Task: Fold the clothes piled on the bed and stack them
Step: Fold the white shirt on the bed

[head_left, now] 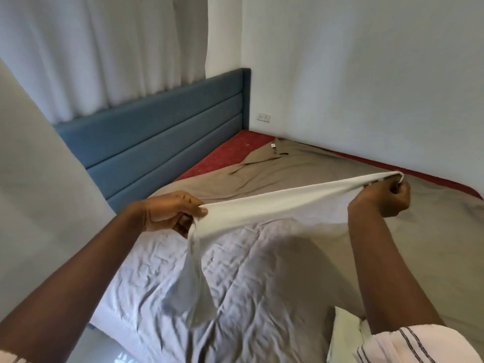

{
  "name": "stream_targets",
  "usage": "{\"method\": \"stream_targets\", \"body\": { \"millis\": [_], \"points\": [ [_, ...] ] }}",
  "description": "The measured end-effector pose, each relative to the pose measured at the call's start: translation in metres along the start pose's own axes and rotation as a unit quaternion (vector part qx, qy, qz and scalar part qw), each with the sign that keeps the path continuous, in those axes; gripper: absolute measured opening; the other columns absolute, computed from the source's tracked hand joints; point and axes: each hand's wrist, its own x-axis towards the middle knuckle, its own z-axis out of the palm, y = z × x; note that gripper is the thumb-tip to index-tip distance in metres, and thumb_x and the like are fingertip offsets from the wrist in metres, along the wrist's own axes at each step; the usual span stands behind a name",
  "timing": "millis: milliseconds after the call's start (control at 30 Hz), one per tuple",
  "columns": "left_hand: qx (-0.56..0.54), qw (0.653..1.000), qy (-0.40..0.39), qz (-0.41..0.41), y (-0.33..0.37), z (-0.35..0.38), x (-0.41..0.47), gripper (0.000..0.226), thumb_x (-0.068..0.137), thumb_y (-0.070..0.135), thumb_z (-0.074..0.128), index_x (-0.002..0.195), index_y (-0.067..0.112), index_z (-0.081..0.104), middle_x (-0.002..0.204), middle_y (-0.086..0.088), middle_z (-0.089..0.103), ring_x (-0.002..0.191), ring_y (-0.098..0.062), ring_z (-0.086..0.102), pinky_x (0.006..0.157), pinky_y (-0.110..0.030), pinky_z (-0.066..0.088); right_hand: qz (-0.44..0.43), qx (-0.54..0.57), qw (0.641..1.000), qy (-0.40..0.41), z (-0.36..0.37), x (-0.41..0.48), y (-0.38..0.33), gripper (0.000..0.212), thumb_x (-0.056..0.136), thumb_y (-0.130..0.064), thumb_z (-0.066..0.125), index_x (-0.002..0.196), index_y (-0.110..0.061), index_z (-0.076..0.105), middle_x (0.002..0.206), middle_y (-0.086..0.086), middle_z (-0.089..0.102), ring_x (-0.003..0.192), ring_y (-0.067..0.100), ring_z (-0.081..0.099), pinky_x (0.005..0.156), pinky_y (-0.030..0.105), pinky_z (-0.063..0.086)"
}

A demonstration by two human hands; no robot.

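Hands, both closed on cloth: left hand pinches one end of a white garment, right hand grips the other. Garment taut between them, above the bed; long axis hand to hand, right end higher, farther. Loose flap hangs under left hand. Next fold probably joins the ends.

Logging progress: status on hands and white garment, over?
Left hand, right hand each grip an end of white garment. Stretched over quilt; loose part dangles at left.
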Motion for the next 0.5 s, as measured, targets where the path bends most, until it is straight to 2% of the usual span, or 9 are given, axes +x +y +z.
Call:
{"method": "stream_targets", "body": {
  "millis": [67, 133, 200, 300, 367, 433, 500],
  "points": [
    [-0.026, 0.998, -0.056, 0.012, 0.0, 0.003, 0.001, 0.014, 0.091, 0.011, 0.069, 0.081, 0.006, 0.079, 0.076, -0.012, 0.071, 0.061, -0.019, 0.068, 0.062, -0.032, 0.061, -0.045, -0.013, 0.999, -0.001, 0.016, 0.005, -0.012, 0.024, 0.097, -0.027, 0.06, 0.097, -0.014, 0.08, 0.091, -0.005, 0.077, 0.08, 0.002, 0.069, 0.078, 0.022, 0.057],
    [-0.066, 0.994, -0.081, 0.032, -0.002, -0.007, -0.001, 0.015, 0.088, 0.017, 0.079, 0.09, 0.003, 0.078, 0.08, -0.012, 0.072, 0.063, -0.019, 0.07, 0.062, -0.031, 0.061, -0.079, -0.015, 0.996, -0.027, 0.045, 0.0, -0.02, 0.023, 0.096, -0.027, 0.061, 0.098, -0.017, 0.081, 0.093, -0.009, 0.077, 0.085, 0.0, 0.069, 0.08, 0.015, 0.053],
    [-0.11, 0.989, -0.082, 0.047, -0.011, -0.029, 0.001, 0.046, 0.072, 0.032, 0.092, 0.1, -0.001, 0.076, 0.088, -0.014, 0.074, 0.067, -0.02, 0.072, 0.063, -0.031, 0.062, -0.115, -0.027, 0.991, -0.06, 0.08, -0.015, -0.019, 0.024, 0.096, -0.029, 0.059, 0.098, -0.019, 0.081, 0.093, -0.01, 0.077, 0.085, -0.001, 0.069, 0.082, 0.015, 0.053],
    [-0.166, 0.984, -0.04, 0.041, -0.039, -0.069, 0.003, 0.072, 0.06, 0.041, 0.1, 0.107, -0.006, 0.071, 0.098, -0.02, 0.071, 0.07, -0.024, 0.073, 0.065, -0.032, 0.063, -0.117, -0.077, 0.98, -0.141, 0.137, -0.053, 0.01, 0.025, 0.097, -0.027, 0.056, 0.099, -0.021, 0.081, 0.092, -0.01, 0.075, 0.08, -0.002, 0.064, 0.074, 0.004, 0.044],
    [-0.198, 0.98, -0.003, 0.021, -0.067, -0.092, 0.007, 0.072, 0.056, 0.04, 0.102, 0.103, -0.006, 0.073, 0.092, -0.02, 0.072, 0.066, -0.023, 0.072, 0.062, -0.031, 0.063, -0.118, -0.109, 0.969, -0.189, 0.168, -0.081, 0.044, 0.026, 0.097, -0.025, 0.056, 0.104, -0.021, 0.081, 0.094, -0.009, 0.075, 0.086, 0.002, 0.064, 0.074, 0.002, 0.039],
    [-0.234, 0.971, 0.052, -0.007, -0.104, -0.121, 0.021, 0.072, 0.053, 0.04, 0.102, 0.102, -0.006, 0.075, 0.089, -0.02, 0.073, 0.065, -0.023, 0.072, 0.06, -0.032, 0.062, -0.115, -0.161, 0.952, -0.232, 0.201, -0.113, 0.101, 0.028, 0.098, -0.026, 0.056, 0.109, -0.018, 0.08, 0.104, -0.001, 0.078, 0.095, 0.011, 0.068, 0.077, 0.004, 0.039],
    [-0.251, 0.959, 0.124, -0.053, -0.148, -0.152, 0.044, 0.06, 0.058, 0.04, 0.096, 0.101, 0.001, 0.08, 0.092, -0.019, 0.072, 0.068, -0.022, 0.07, 0.063, -0.031, 0.06, -0.112, -0.216, 0.934, -0.261, 0.233, -0.147, 0.176, 0.03, 0.099, -0.026, 0.058, 0.115, -0.011, 0.078, 0.113, 0.009, 0.077, 0.107, 0.024, 0.068, 0.086, 0.016, 0.042]
  ]
}}
